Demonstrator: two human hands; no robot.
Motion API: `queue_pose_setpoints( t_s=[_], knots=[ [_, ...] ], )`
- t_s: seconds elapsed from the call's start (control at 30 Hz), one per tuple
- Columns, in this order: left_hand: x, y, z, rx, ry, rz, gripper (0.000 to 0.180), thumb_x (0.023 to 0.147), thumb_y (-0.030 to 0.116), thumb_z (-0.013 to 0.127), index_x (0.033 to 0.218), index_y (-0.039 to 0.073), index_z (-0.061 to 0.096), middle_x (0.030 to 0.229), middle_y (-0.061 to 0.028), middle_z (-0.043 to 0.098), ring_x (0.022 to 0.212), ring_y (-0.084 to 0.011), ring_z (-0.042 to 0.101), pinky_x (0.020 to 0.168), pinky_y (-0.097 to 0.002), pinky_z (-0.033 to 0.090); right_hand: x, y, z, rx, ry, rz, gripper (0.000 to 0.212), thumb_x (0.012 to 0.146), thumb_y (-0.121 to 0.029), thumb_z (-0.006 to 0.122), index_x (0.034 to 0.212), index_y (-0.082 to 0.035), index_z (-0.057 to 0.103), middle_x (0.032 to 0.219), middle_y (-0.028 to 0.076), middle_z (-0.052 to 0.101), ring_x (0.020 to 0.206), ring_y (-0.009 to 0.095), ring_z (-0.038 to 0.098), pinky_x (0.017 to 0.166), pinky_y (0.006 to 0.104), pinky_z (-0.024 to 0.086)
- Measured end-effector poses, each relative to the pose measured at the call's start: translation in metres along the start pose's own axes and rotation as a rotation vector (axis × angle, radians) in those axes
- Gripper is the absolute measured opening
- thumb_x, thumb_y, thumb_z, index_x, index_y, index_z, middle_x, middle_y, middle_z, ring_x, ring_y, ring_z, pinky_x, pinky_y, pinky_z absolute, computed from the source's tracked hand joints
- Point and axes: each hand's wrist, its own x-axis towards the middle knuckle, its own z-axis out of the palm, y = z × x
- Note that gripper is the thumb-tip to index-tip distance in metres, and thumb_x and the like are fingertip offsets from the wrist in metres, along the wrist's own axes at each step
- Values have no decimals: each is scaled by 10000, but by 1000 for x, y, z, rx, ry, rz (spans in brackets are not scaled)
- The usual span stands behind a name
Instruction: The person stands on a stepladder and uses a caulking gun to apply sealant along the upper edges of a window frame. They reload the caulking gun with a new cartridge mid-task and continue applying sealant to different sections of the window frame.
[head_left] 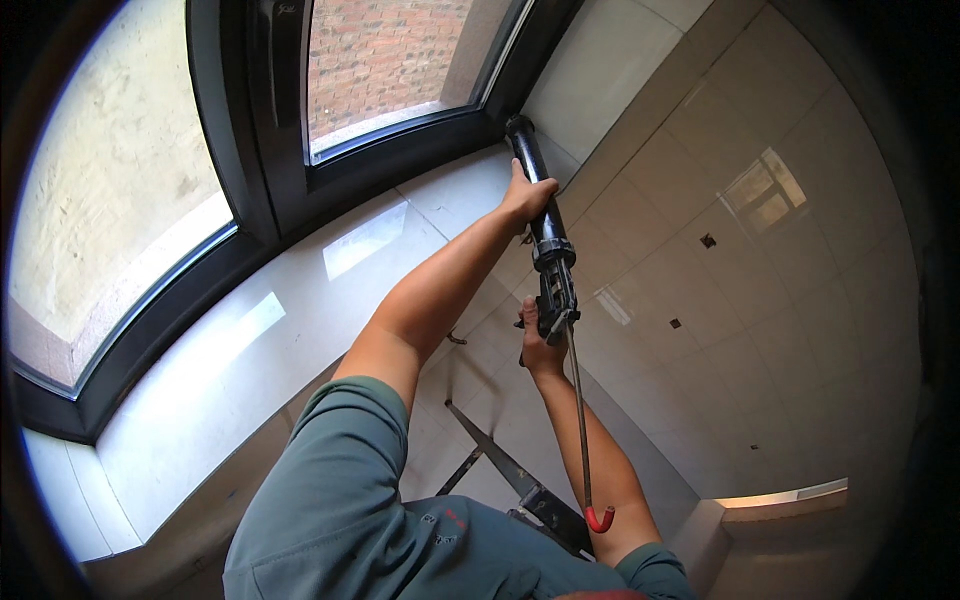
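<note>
Black caulk gun (545, 235) points at the window frame (400, 155) corner; left hand (528, 195) grips its barrel; right hand (538, 340) fingers clench its handle.

Unfinished tiled room in a building, likely under renovation: glossy white wall tiles (760, 300) right of the hands, dark-framed window (250, 150) with pale sill (300, 290) left, stepladder (500, 465) below them, brick wall (385, 50) outside.

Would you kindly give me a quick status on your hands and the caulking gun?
Left hand gripping caulking gun barrel. Right hand on its handle. Nozzle at corner of black window frame. Nothing in the way.
</note>
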Motion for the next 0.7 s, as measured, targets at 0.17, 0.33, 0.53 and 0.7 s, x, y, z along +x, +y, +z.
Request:
queue_pose_setpoints(
  t_s=[0.17, 0.33, 0.53, 0.7],
  knots=[
    [0, -5, -1, -11, -1, -12, 655, 759, 211, 710, 1300, 93, 361, 914, -136, 566, 706, -260, 616, 586, -434, 541, -2, -2, -2, -17, 6, 2, 442, 965, -413, 719, 750, -33, 652, 629, 91, 627, 611, 246, 617, 632, 394, 494],
    [-3, -8, -3, -27, -2, -43, 691, 757, 213, 709, 1326, 76, 340, 916, -151, 568, 686, -265, 622, 575, -436, 549, -4, -2, -6, -87, -92, 88, 388, 998, -404, 685, 895, -31, 655, 767, 43, 677, 713, 140, 651, 667, 305, 537],
    [-4, -3, -6, 2, -10, -137, 860, 759, 209, 698, 1443, 27, 210, 950, -188, 592, 683, -274, 641, 567, -431, 557, 0, -23, -10, -68, -101, 113, 370, 996, -385, 687, 905, -29, 647, 767, 53, 681, 694, 142, 649, 637, 315, 534],
    [12, 3, -7, -43, -14, -194, 1031, 786, 183, 664, 1566, -15, 19, 1156, -275, 579, 745, -304, 675, 587, -462, 572, 7, -65, -11, -117, -38, 106, 515, 962, -533, 675, 1058, -27, 672, 901, 103, 704, 863, 249, 650, 825, 390, 502]
  ],
)
